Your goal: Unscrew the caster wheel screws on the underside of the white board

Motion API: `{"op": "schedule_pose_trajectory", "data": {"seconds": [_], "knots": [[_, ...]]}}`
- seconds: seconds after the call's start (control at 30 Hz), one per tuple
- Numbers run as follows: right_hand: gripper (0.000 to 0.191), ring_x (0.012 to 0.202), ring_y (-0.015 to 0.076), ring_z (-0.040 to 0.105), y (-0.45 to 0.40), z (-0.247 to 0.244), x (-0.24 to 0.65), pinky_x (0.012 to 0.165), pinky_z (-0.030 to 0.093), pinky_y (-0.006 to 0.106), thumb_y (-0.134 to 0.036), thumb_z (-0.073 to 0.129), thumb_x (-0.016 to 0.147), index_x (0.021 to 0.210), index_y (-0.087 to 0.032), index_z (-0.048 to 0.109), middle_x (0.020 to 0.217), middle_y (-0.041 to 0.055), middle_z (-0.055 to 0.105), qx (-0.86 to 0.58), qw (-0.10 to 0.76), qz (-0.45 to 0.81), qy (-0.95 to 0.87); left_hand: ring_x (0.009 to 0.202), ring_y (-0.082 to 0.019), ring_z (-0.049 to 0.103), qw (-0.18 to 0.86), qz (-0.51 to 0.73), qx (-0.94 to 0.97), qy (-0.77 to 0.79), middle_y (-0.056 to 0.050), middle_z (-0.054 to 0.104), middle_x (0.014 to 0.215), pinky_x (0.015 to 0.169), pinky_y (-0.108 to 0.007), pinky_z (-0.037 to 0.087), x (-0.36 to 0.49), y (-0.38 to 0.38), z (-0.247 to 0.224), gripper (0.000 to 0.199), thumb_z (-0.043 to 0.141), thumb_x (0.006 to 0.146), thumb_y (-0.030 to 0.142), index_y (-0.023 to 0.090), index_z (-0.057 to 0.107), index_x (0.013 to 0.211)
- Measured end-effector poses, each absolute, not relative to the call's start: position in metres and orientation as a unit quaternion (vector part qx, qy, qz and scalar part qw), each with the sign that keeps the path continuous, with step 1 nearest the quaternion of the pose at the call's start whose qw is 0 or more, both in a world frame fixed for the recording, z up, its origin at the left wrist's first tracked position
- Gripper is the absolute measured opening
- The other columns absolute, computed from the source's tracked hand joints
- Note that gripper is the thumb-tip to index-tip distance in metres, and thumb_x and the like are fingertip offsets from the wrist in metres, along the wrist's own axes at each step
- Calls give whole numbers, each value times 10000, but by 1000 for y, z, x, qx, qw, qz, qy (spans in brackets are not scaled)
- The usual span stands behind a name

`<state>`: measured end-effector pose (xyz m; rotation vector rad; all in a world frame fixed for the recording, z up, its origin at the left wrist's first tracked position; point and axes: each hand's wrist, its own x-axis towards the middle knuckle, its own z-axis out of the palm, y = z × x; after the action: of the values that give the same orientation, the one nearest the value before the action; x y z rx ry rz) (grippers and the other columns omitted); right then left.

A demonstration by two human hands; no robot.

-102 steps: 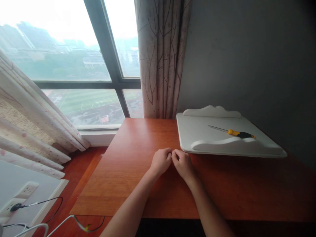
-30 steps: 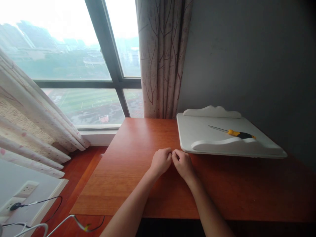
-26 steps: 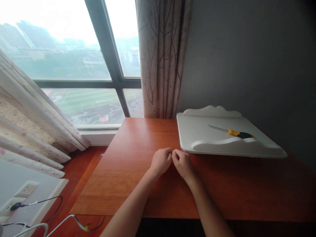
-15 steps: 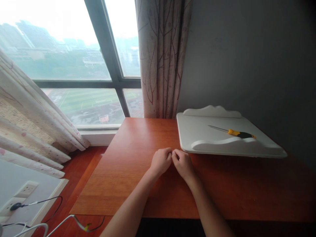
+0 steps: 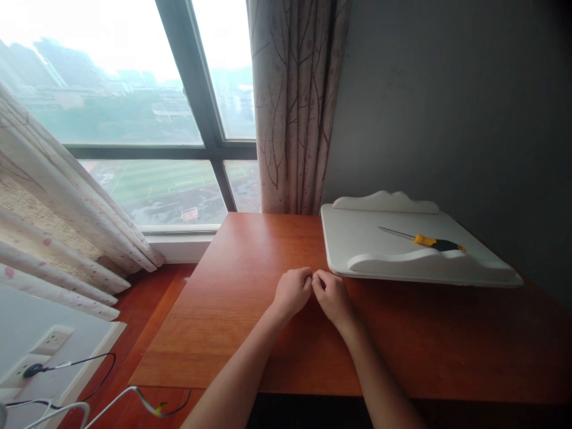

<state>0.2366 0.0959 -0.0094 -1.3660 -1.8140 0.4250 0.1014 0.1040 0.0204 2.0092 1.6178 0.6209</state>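
My left hand (image 5: pixel 292 290) is curled closed above the brown wooden desk. Its fingertips meet those of my right hand (image 5: pixel 331 295), which is curled the same way. Nothing shows in either hand, though the inner sides of the fingers are hidden. Just beyond my right hand is a white board (image 5: pixel 357 232) with wavy raised rails along its front and back edges. A screwdriver (image 5: pixel 431 242) with a yellow and black handle lies on that board, its metal shaft pointing left.
The wooden desk (image 5: pixel 214 322) reaches to the wall on the right. A window (image 5: pixel 134 185) and patterned curtains (image 5: pixel 290 119) stand behind it. At lower left, a black plug (image 5: pixel 33 370) sits in a wall socket, with black and white cables (image 5: pixel 111 402) near the desk's edge.
The whole view has shifted very slightly to the right. Both hands keep the same closed pose, and the screwdriver and board stay in place.
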Motion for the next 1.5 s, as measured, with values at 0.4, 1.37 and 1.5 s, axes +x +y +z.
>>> {"op": "schedule_pose_trajectory", "data": {"seconds": [0.4,1.37,1.5], "knots": [[315,587,139,479,97,-10,236,618,289,286,-269,401,940,631,-218,428,619,8,568,-541,401,170,-719,632,-161,535,242,227,734,593,-46,682,712,608,-270,291,101,105,21,281,462,904,177,184,645,691],[319,602,144,500,96,-10,237,612,306,274,-253,404,943,636,-215,484,632,15,596,-542,394,163,-724,643,-164,544,241,219,735,595,-49,680,719,619,-270,300,101,104,22,291,451,915,185,181,660,712],[320,595,142,497,96,-9,237,609,310,273,-255,406,944,636,-216,486,637,15,601,-542,395,161,-724,651,-166,551,239,218,736,595,-51,685,731,621,-271,305,101,104,23,294,449,920,184,181,663,718]]}}
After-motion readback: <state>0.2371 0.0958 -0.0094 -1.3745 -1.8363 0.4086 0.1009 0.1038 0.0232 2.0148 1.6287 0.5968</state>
